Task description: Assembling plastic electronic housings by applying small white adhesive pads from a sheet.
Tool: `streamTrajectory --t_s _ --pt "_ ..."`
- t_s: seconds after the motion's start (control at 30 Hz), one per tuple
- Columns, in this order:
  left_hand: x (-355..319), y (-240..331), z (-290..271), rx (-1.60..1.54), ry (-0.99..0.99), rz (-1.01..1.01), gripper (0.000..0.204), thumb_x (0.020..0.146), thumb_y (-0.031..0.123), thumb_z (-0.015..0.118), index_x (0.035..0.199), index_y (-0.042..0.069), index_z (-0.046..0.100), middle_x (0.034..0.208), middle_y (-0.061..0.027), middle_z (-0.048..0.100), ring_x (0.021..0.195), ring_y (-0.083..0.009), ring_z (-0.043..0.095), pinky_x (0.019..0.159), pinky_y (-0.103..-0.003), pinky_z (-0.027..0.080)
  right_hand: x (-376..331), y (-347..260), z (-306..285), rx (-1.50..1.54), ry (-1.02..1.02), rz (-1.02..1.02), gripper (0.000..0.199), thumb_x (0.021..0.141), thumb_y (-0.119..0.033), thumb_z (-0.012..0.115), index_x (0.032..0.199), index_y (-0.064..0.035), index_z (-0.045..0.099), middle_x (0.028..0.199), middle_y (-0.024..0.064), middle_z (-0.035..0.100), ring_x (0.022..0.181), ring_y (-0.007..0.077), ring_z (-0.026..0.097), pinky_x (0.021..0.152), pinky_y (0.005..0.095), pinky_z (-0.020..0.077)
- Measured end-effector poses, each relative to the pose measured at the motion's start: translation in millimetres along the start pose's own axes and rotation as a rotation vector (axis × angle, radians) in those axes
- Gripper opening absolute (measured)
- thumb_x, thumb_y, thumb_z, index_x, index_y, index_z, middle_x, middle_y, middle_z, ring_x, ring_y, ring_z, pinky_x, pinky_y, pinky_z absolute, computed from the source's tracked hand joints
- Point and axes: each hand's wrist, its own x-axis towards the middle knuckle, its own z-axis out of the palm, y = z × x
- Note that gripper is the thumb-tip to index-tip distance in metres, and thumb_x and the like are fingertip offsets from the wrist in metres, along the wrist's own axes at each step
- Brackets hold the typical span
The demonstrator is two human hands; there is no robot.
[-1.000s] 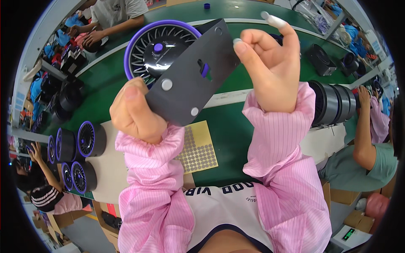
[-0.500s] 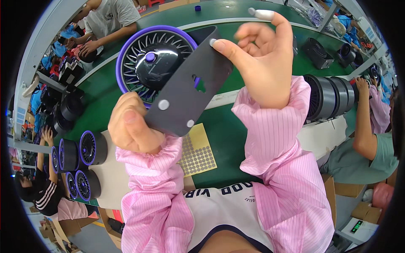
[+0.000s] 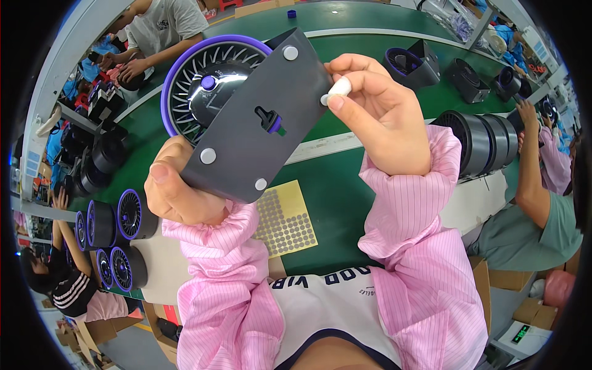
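Raised over the bench is a desk fan with a purple rim [image 3: 165, 92] and a dark grey flat base [image 3: 246, 148]. My left hand [image 3: 179, 185] is closed round the lower left end of that base. Round grey pads, such as the one near the lower edge [image 3: 208, 155], sit at three of its corners. At the fourth corner, my right hand [image 3: 388, 114] pinches a small round pad [image 3: 325, 99] between thumb and index finger, against the base's edge. A white cover [image 3: 340, 86] wraps the index fingertip. Below lies a yellow sheet [image 3: 290, 194] of round grey pads.
Several purple-rimmed fans [image 3: 129, 268] stand at the left, and black fan housings [image 3: 472, 145] are lined up at the right. Another fan unit [image 3: 412, 65] sits beyond my right hand. Co-workers sit around the green bench [image 3: 336, 216], one across at the far left.
The fan has shifted left, its base turned more squarely into view. My right hand has moved from the upper corner down to the right corner, its index finger now closed against the thumb.
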Motion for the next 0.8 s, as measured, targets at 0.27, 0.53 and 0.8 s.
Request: streamTrajectory --t_s 0.27,0.53,0.8 --pt "-2.6 1.2 2.1 -0.014 0.035 -0.033 0.047 0.09 0.018 0.032 0.045 0.004 0.031 0.039 -0.0027 0.033 0.036 -0.0104 0.024 0.04 -0.027 0.02 -1.3 3.7 -0.6 -0.002 0.015 -0.021 0.009 0.074 0.008 0.059 0.083 0.0072 0.056 0.108 0.0104 0.044 0.092 0.0147 0.052 0.082 0.0248 0.0443" --pt "-4.6 -9.2 -0.7 -0.059 -0.033 -0.023 0.046 0.09 0.018 0.034 0.047 0.002 0.036 0.042 -0.0034 0.036 0.038 -0.0113 0.029 0.041 -0.027 0.022 4.1 19.6 -5.6 -0.437 0.098 -0.217 0.033 0.064 0.003 0.071 0.093 0.0039 0.056 0.107 0.0144 0.046 0.093 0.0219 0.054 0.079 0.0286 0.0471" --pt "3.2 -54.5 9.5 0.161 0.062 -0.268 0.031 0.087 0.018 0.05 0.062 0.0 0.053 0.056 -0.0001 0.052 0.051 -0.006 0.045 0.044 -0.022 0.035 -12.6 50.6 8.6 -0.881 0.21 -0.366 0.043 0.064 -0.013 0.073 0.097 -0.0008 0.049 0.097 0.0173 0.047 0.092 0.0349 0.046 0.078 0.0396 0.0398"
